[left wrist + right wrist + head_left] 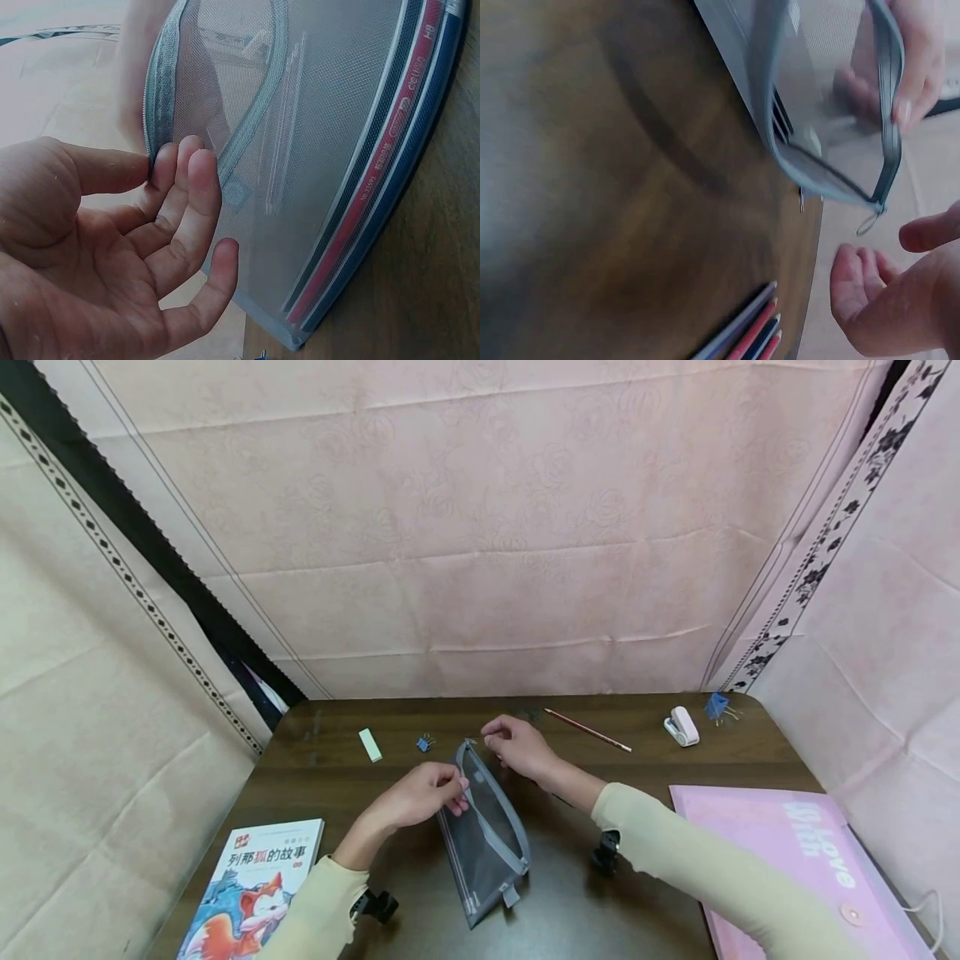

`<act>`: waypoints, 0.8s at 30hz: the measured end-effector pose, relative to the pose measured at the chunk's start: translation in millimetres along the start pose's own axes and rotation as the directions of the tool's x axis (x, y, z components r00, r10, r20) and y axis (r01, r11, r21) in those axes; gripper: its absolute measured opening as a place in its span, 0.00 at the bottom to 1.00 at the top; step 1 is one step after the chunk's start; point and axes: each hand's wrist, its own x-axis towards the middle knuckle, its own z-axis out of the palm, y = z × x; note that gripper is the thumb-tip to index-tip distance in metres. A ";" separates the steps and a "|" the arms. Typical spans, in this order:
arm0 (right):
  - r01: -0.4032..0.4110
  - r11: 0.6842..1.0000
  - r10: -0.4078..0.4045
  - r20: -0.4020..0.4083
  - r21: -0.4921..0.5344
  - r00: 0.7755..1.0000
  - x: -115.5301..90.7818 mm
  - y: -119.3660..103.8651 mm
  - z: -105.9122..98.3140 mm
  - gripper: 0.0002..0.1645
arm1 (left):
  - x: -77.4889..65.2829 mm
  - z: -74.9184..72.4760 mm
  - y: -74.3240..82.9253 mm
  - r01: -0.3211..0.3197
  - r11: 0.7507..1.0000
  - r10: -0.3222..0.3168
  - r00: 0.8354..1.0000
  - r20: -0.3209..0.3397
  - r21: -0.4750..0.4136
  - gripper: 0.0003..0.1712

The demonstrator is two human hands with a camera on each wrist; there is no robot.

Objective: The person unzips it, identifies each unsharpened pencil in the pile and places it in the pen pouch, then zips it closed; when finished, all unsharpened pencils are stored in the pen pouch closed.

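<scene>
A grey mesh zip pouch stands tilted on the table with its zipped mouth open. My left hand pinches one zipper edge between thumb and fingers. In the left wrist view, a red pencil lies along the pouch's long side, with dark strips beside it. My right hand is just past the zipper's far end, fingers loosely bent. The right wrist view shows it apart from the small zipper pull, holding nothing. Several pencils lie on the table close to that hand.
Toward the back are a pale green strip, a small blue binder clip, a pencil, a white stapler and a larger blue clip. A picture book lies front left, a pink folder front right.
</scene>
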 end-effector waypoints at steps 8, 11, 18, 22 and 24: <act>-0.170 0.980 0.145 0.216 0.103 0.966 36.1 7.2 2.4 0.17 | 3.8 2.4 0.9 0.004 1.000 -0.004 1.000 0.013 -0.010 0.17; -0.196 0.971 0.155 0.264 0.136 0.952 40.9 8.1 3.4 0.17 | 6.2 3.6 0.7 -0.004 1.000 0.004 1.000 0.016 -0.016 0.17; -0.171 0.965 0.126 0.224 0.197 0.967 48.3 6.4 2.8 0.16 | 9.7 2.8 -1.2 -0.013 1.000 0.013 1.000 0.003 -0.010 0.17; -0.132 0.969 0.084 0.222 0.210 0.971 49.5 6.8 0.1 0.13 | 9.7 3.2 -0.3 -0.011 1.000 0.011 1.000 0.004 -0.020 0.16; -0.102 0.971 0.054 0.220 0.216 0.974 48.7 7.2 -1.5 0.12 | 9.5 3.4 0.3 -0.004 1.000 0.004 1.000 0.001 -0.023 0.16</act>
